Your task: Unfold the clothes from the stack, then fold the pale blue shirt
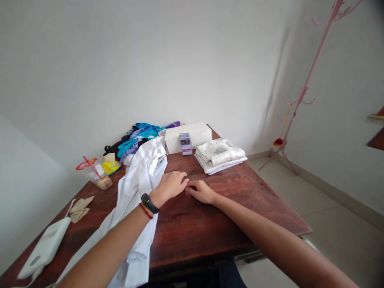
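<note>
Near the middle of the table, my left hand (173,185) hovers over or rests on the wood, its fingers loosely bent and apart, with nothing seen in them. My right hand (202,192) lies close beside it, fingertips toward the left thumb; its fingers are relaxed and hold nothing visible. Under and behind my left forearm stretches a long white garment (141,172), rumpled and hanging over the table's front edge. A folded stack of white clothes (220,154) sits beyond my right hand.
A white box (192,134) stands by the wall, a small blurred-out packet (185,145) before it. Left of it are piled coloured clothes (141,136), a plastic cup (99,174), a yellow item (111,167), crumpled brown paper (80,209) and a white power strip-like device (45,248). A pink coat rack (309,76) stands right.
</note>
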